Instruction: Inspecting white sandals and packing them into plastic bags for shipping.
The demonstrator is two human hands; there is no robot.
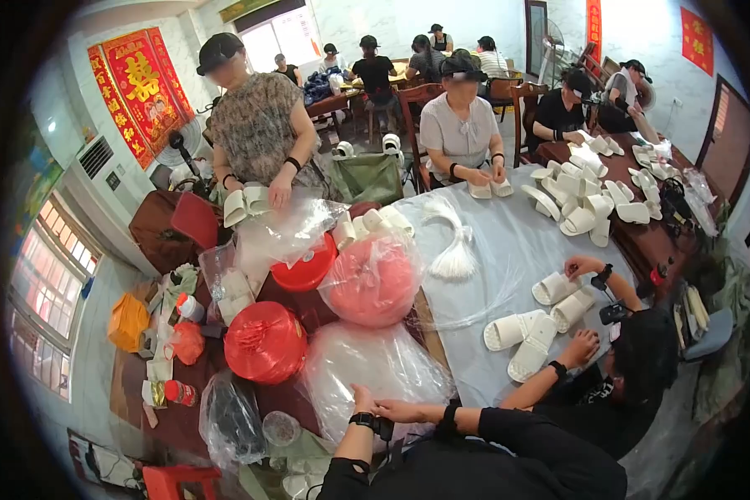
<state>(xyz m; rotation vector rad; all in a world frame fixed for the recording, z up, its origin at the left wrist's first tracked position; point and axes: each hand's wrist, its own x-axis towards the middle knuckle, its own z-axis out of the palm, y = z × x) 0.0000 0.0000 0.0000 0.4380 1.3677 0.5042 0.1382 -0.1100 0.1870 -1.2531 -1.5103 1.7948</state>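
Clear plastic dominates the head view. A large clear plastic bag stuffed with pale white goods [375, 358] lies at the near edge of the dark wooden table [183, 417], right in front of the person. The left hand [362, 398] presses into the bag's near side; its fingers are sunk in the film, so I cannot tell whether they grip. The right hand [402, 410] lies just beside it with fingers stretched flat toward the left wrist, holding nothing.

As a judgement, the slick, bulging bag could slide or roll off the near edge under the hands' push, since little table shows beneath it. It could also shove the round red tied plastic bundle [265, 342] touching its left side, or tip the small clear plastic cup [281, 427] nearby.

Containers: a second clear bag holding a pinkish-red mass [373, 279] sits just behind. A crumpled clear bag with dark contents [229, 421] slumps at the left. What fills the red bundle is hidden.

White foam slippers [529, 329] lie on the pale sheet to the right, near a co-worker's hand [580, 346].
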